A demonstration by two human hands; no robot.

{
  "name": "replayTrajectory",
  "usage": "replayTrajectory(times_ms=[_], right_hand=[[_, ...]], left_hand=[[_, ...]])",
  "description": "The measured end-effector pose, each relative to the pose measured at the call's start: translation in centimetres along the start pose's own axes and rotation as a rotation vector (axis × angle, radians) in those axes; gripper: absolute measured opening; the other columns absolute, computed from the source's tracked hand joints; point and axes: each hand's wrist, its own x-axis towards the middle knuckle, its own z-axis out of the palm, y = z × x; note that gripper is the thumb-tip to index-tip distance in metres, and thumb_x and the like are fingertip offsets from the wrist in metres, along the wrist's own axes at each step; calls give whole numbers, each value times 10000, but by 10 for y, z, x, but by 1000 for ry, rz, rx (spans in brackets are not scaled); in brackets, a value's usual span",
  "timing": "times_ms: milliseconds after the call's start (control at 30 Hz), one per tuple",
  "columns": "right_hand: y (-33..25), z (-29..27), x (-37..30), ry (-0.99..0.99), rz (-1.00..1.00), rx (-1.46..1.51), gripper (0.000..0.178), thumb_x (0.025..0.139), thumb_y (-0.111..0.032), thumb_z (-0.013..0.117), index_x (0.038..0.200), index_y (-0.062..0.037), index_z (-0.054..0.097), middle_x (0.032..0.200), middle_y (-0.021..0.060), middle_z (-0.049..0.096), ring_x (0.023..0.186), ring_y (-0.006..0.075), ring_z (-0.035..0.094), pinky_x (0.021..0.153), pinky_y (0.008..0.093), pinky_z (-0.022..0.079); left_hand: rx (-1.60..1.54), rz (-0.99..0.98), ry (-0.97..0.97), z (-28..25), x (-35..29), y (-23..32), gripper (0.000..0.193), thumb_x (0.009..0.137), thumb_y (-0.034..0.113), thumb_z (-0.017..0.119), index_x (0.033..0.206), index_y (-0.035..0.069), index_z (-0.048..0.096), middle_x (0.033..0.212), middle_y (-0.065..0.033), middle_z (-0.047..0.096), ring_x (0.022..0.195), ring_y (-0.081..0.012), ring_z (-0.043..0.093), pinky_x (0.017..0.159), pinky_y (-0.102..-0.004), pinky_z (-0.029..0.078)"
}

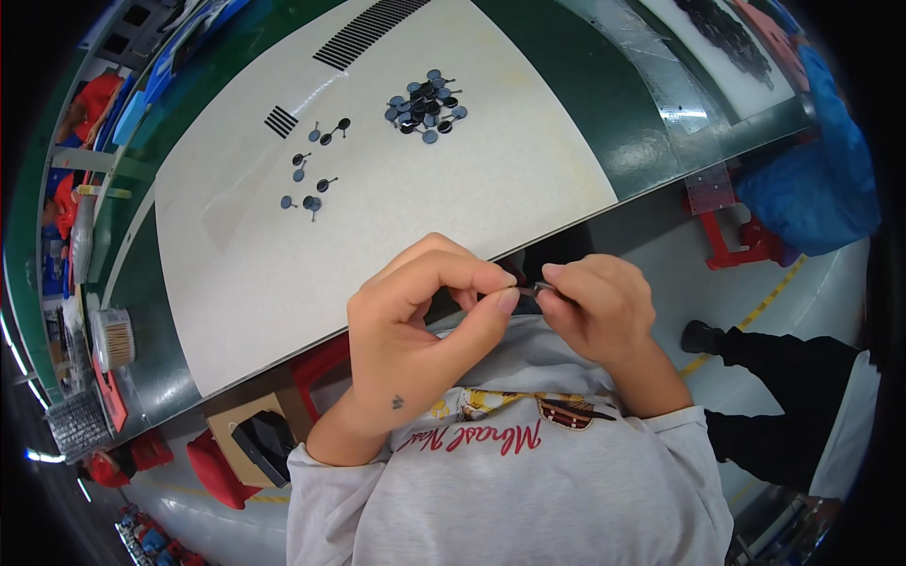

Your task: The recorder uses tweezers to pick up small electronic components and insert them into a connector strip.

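Both of my hands are raised in front of my chest, just off the near edge of the table. My left hand [420,316] pinches thumb to forefinger on the thin end of a small dark piece. My right hand [604,307] grips the other side of that small dark piece [541,288], its thumb and forefinger close to the left fingertips. Most of the piece is hidden by fingers. On the white board, small round discs with short tails lie loose [298,174], and a heap of similar discs [427,106] sits farther back.
A long row of black strips [368,36] and a short row [281,122] lie on the white board [396,198]. A tub of thin sticks [115,338] stands at left. A cardboard box [241,429] is below the table. Another person's dark-clad legs [783,391] are at right.
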Motion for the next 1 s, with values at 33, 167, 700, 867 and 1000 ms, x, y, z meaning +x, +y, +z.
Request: replayTrajectory(times_ms=[33, 167, 700, 867, 1000], right_hand=[[-8, -3, 3, -61, 395, 407, 206, 734, -105, 582, 847, 36, 484, 590, 65, 509, 443, 64, 477, 396, 181, 368], [-15, -14, 17, -185, 1300, 1409, 234, 745, -110, 571, 888, 37, 457, 576, 38, 471, 424, 61, 454, 379, 168, 349], [-2, -2, 4, -9, 223, 141, 331, 656, -85, 654, 937, -32, 487, 618, 38, 555, 433, 117, 497, 366, 200, 330], [-18, -11, 13, -102, 893, 791, 313, 690, -75, 630, 956, -16, 477, 570, 19, 522, 458, 55, 483, 386, 183, 348], [-5, -9, 16, -104, 273, 197, 298, 719, -72, 599, 981, -21, 468, 563, 17, 501, 455, 32, 459, 369, 165, 308]], left_hand=[[-3, -1, 0, -1, 1, 1, 121, 642, -69, 590, 751, -19, 579, 713, -50, 535, 619, -75, 459, 555, -179, 355], [-239, -120, -126, -7, 5, 8, 109, 649, -65, 586, 749, -22, 576, 715, -41, 533, 629, -72, 449, 578, -182, 352], [19, -35, -31, -4, 4, 6, 99, 649, -49, 590, 744, -23, 578, 698, -49, 541, 626, -78, 453, 589, -183, 356], [-59, -40, -58, -6, 3, 9, 88, 650, -44, 592, 734, -23, 576, 697, -50, 543, 627, -79, 455, 589, -184, 360], [-35, -73, -16, -5, 3, 9, 91, 645, -47, 594, 730, -23, 575, 695, -50, 543, 630, -82, 458, 586, -187, 362]])
